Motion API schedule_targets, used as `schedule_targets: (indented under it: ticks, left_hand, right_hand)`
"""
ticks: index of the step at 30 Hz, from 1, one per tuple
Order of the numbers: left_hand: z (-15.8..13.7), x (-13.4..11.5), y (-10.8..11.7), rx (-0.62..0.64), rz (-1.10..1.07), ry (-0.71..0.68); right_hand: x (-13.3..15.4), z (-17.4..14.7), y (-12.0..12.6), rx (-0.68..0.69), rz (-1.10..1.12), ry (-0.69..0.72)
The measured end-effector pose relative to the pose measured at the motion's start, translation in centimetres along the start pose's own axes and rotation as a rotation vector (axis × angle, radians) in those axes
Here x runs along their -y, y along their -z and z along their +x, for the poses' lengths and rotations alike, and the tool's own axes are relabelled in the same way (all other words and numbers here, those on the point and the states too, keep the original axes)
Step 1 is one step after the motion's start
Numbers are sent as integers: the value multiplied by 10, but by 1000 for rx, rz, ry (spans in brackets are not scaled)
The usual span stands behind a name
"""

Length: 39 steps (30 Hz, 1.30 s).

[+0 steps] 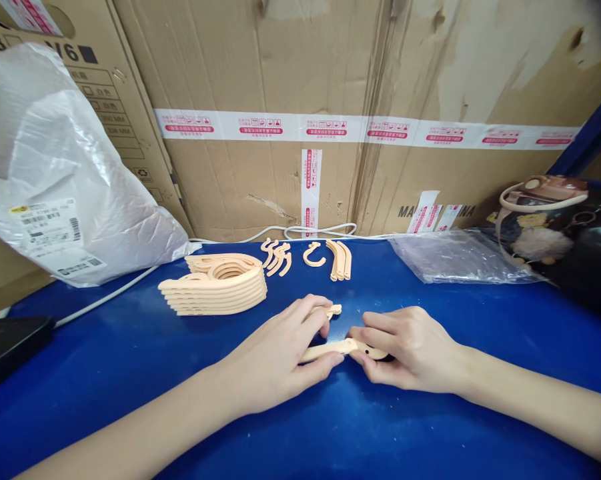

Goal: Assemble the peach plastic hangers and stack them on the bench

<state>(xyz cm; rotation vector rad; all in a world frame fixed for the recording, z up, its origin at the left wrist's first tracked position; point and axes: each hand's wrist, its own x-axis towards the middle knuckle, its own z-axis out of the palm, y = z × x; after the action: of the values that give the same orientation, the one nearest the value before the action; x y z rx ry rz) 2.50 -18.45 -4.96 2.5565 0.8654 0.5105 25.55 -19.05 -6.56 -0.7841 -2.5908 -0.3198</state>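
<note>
In the head view, my left hand (300, 347) is closed around one part of a beige plastic folding hanger (330, 349), its thumb along the near edge. A second beige end (334, 311) sticks out past its curled fingers. My right hand (410, 350) pinches the hanger's other end, where a small dark hole shows. The two parts meet between my hands, low over the blue table; the fingers hide much of them. Beyond are loose hanger hooks (279, 259), a single hook (313, 255) and several curved arms (339, 260). To the left sits a stack of folded hangers (215, 293).
A white plastic bag (65, 167) stands at the left, above a dark object (15, 347). Large cardboard boxes (260, 73) wall off the back, with a white cable (260, 233) along their foot. At right lie a clear plastic bag (450, 257) and a decorated bag (535, 220).
</note>
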Motion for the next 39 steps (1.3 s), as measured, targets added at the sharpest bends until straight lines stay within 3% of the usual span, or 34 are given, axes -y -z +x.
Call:
schedule_targets:
  ticks: [8,15,21,27,39]
  left_hand:
    - [1,5,-6,-95,44,112]
    - [1,14,-6,-131,-200,209]
    - [3,21,-8,-133,-293,210]
    - [6,22,-7,-282,-99,130]
    - [5,21,-9,-230,37,159]
  right_hand:
    - [-4,1,3,123,67,-86]
    - [-19,5,20,291,390,-237]
    - [-22,8,28,273,421,-141]
    - [-18,9,32,297,536,-103]
    - [16,9,26,315,546,-76]
